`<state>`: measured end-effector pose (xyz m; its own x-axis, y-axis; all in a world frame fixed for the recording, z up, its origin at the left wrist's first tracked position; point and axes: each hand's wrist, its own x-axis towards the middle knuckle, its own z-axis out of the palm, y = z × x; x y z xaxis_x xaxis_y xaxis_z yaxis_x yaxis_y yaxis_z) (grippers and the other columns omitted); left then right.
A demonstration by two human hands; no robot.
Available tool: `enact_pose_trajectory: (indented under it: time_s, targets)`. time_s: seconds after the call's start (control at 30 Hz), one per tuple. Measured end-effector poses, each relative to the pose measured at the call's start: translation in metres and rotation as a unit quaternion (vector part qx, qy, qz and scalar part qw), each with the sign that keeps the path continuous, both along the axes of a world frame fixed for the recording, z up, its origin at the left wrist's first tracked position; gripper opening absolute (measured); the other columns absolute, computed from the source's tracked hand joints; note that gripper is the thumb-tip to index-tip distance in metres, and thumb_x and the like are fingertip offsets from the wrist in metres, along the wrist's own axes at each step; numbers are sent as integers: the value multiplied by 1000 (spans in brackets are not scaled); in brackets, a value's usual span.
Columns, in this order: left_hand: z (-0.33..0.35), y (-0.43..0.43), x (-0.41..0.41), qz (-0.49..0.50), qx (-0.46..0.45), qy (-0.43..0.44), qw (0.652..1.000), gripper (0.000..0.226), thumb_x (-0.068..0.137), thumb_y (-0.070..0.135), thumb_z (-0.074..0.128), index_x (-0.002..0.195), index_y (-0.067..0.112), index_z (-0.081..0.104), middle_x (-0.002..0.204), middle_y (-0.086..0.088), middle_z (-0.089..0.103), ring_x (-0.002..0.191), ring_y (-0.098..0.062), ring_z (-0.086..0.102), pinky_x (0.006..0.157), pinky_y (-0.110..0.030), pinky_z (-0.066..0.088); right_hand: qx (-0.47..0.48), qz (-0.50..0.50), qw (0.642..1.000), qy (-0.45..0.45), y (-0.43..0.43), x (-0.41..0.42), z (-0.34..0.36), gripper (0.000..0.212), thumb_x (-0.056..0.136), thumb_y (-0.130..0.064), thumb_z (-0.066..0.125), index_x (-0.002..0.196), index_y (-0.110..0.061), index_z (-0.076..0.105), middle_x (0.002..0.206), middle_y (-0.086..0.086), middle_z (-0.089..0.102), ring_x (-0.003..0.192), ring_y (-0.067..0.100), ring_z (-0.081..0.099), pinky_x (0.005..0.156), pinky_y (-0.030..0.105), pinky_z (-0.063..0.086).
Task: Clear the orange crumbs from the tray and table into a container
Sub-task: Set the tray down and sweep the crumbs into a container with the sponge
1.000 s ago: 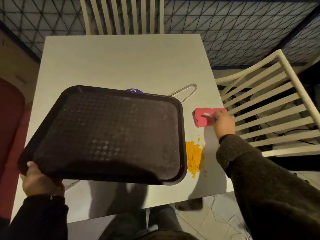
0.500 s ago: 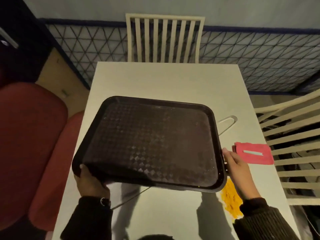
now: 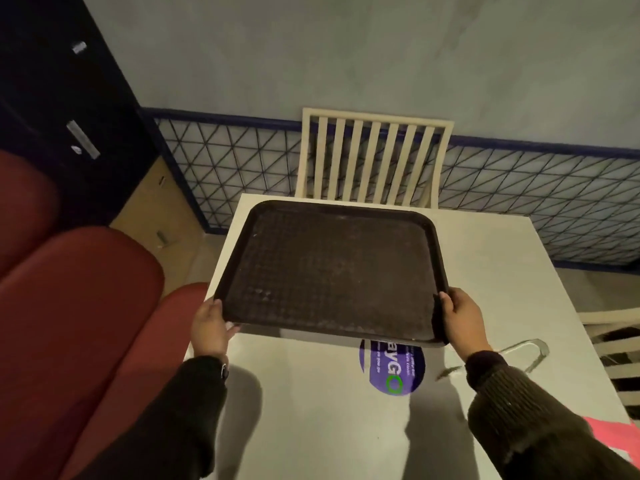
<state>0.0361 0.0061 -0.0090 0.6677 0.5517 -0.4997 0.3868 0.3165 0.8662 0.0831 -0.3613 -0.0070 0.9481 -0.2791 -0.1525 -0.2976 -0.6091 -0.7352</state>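
A dark textured tray [image 3: 332, 268] hangs above the far left part of the white table [image 3: 512, 271], held by both hands. My left hand [image 3: 209, 323] grips its near left corner from below. My right hand [image 3: 462, 318] grips the near right corner, thumb over the rim. The tray's surface shows only faint pale specks. A pink scraper [image 3: 613, 434] peeks out at the right edge behind my right sleeve. The orange crumb pile is out of view.
A purple round sticker [image 3: 393, 368] lies on the table under the tray's near edge, with a metal wire loop [image 3: 526, 351] to its right. A cream slatted chair [image 3: 374, 157] stands at the far side, another at the right. A red padded seat [image 3: 79, 323] borders the table's left.
My right hand left the pink scraper and took hold of the tray's right corner. Both hands carried the tray away from me toward the table's far left. The view tilted up, losing the crumbs.
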Motion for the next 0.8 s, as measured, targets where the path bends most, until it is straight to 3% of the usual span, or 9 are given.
enact_pose_trajectory:
  time_s: [0.07, 0.13, 0.2, 0.27, 0.33, 0.37, 0.53, 0.73, 0.8]
  targets:
    - [-5, 7, 14, -43, 77, 29, 996, 26, 100, 14, 42, 118, 22, 58, 138, -12, 52, 123, -22, 56, 102, -35, 45, -21, 2, 1000, 1, 4, 18, -8, 26, 100, -19, 37, 106, -1, 56, 93, 10, 56, 82, 26, 51, 65, 28, 36]
    - [-21, 14, 28, -63, 128, 46, 989, 27, 98, 9, 46, 93, 32, 60, 116, 3, 61, 83, 17, 62, 80, -4, 46, -39, 6, 999, 11, 8, 31, -16, 26, 100, -21, 36, 107, -4, 53, 91, 5, 53, 80, 25, 50, 69, 28, 36]
    - [-41, 22, 41, -54, 141, 24, 988, 23, 95, -7, 47, 101, -5, 69, 92, 11, 72, 64, 28, 54, 75, -1, 42, -46, 10, 999, 24, 12, 41, -24, 25, 100, -24, 35, 109, -7, 52, 93, 5, 53, 79, 22, 49, 73, 29, 38]
    - [-51, 24, 46, -55, 191, 25, 980, 26, 92, -14, 47, 114, -25, 54, 90, -5, 77, 86, 14, 65, 89, -11, 40, -57, 11, 998, 36, 14, 48, -35, 24, 100, -26, 36, 109, -9, 51, 95, 6, 56, 78, 21, 50, 74, 29, 39]
    - [-52, 24, 48, -69, 222, 50, 971, 28, 93, -11, 48, 118, -22, 54, 114, -28, 66, 115, -31, 61, 99, -25, 37, -71, 12, 996, 54, 13, 53, -46, 24, 100, -27, 35, 107, -12, 52, 98, 7, 60, 78, 21, 52, 73, 30, 41]
    - [-54, 24, 48, -85, 243, 66, 964, 28, 93, -10, 49, 117, -20, 57, 118, -33, 62, 117, -40, 57, 100, -31, 37, -75, 12, 995, 66, 13, 54, -51, 24, 100, -27, 35, 107, -13, 53, 100, 8, 63, 79, 22, 55, 74, 30, 44]
    - [-64, 31, 47, -172, 312, 112, 928, 29, 92, -7, 51, 117, -8, 63, 118, -28, 64, 112, -42, 58, 99, -39, 40, -73, 16, 994, 73, 10, 55, -62, 27, 101, -21, 34, 113, -15, 58, 108, 11, 66, 86, 24, 60, 82, 32, 48]
    - [-54, 23, 44, -156, 302, 99, 935, 28, 91, -5, 52, 116, -11, 63, 116, -31, 64, 111, -43, 57, 87, -32, 39, -60, -2, 995, 81, 11, 60, -63, 29, 100, -17, 34, 110, -10, 60, 108, 14, 66, 88, 25, 60, 83, 33, 46]
    - [-53, 26, 43, -167, 306, 98, 932, 32, 90, 3, 55, 118, -9, 63, 116, -31, 64, 112, -45, 57, 95, -38, 40, -60, 1, 993, 97, 11, 61, -62, 28, 100, -17, 36, 111, -9, 60, 109, 15, 66, 95, 29, 61, 89, 37, 47]
